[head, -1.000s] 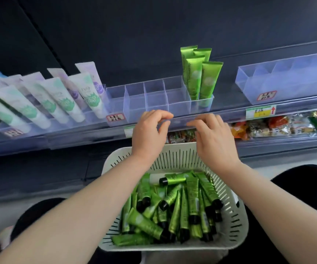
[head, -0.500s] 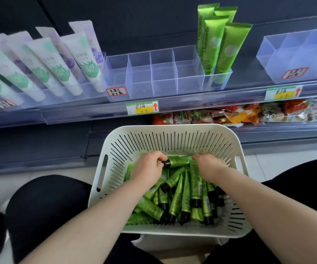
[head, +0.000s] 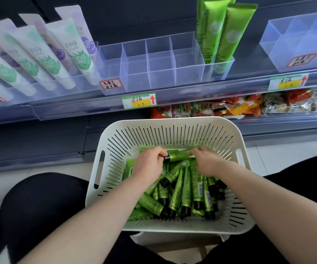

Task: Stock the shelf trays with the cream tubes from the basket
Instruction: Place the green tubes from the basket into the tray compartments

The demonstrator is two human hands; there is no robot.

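"Chamomile" on tall green tubes (head: 228, 35) in shelf tray (head: 159, 73), also on one basket tube (head: 187, 182). Price tag (head: 139, 100): red up-arrow, handwriting unreadable.

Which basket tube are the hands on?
The crosswise tube at the basket's far end: left hand at its black cap, right hand at its tail.

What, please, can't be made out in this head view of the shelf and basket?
Head view:
Standing green tubes: tops cut off by the top edge.
Right-hand tray: far end cut off by the right edge.
Price tag: writing too small.
Basket bottom: hidden by piled tubes, left hand, right hand.
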